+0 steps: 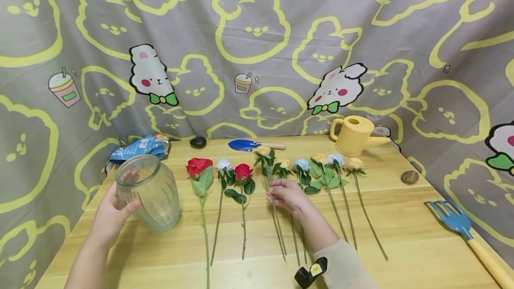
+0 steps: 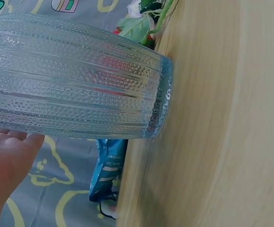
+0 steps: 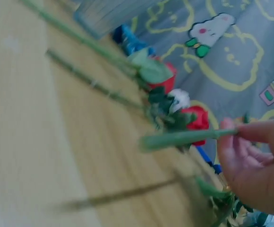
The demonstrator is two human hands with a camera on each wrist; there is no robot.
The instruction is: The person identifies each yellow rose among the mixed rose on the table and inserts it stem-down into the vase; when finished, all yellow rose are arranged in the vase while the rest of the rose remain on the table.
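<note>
My left hand [image 1: 112, 218] grips the side of a clear ribbed glass vase [image 1: 161, 200], its thumb along the near side. In the left wrist view the vase [image 2: 75, 82] shows a dimpled surface, its base close to the wood. My right hand [image 1: 290, 197] pinches the stem of a pale orange artificial rose [image 1: 263, 151] between thumb and fingers. The right wrist view shows that green stem [image 3: 186, 138] raised over the table. Left of it lie a red rose [image 1: 242, 171], a white rose [image 1: 224, 165] and a larger red rose [image 1: 198, 167].
More orange and blue roses, such as a blue rose [image 1: 300, 164], lie right of my right hand. Along the back are a blue packet [image 1: 140, 147], black stone [image 1: 198, 142], blue trowel [image 1: 242, 145] and yellow watering can [image 1: 353, 137]. A brown stone [image 1: 410, 176] and blue fork [image 1: 458, 218] lie right.
</note>
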